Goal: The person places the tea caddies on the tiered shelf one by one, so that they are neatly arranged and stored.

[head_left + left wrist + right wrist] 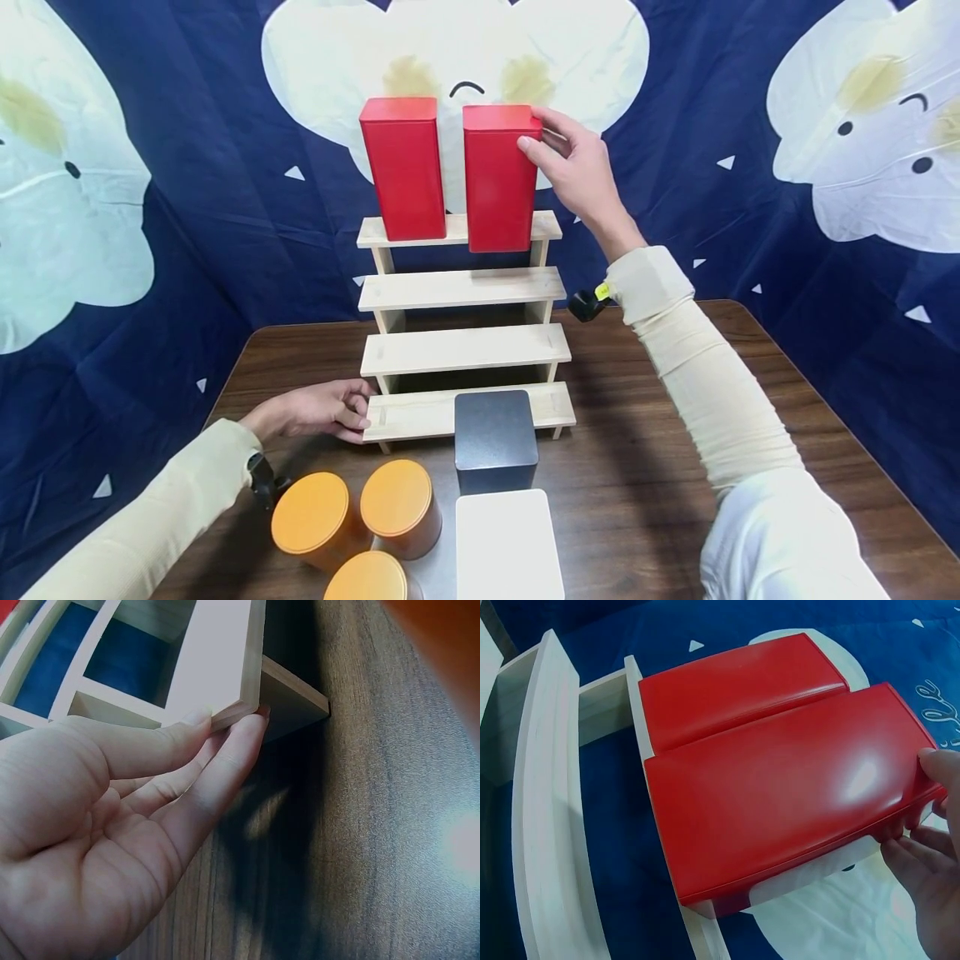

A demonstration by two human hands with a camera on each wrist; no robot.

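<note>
My right hand (573, 167) grips a tall red tin (501, 183) near its top right corner, thumb in front and fingers behind. That tin overlaps the top shelf of a wooden four-step rack (465, 350), its base at the shelf's front edge. A second red tin (405, 171) stands upright on the same shelf to the left. In the right wrist view the held red tin (787, 795) shows close up beside the other. My left hand (326, 410) pinches the left end of the lowest shelf, thumb on top and fingers beneath, as the left wrist view shows at the shelf corner (232, 690).
A dark square tin (495, 442) stands before the lowest shelf, with a white-topped box (510, 546) nearer me. Several orange round tins (311, 512) cluster at front left. The brown wooden table (630, 467) backs onto a blue curtain (217, 167) with cloud prints.
</note>
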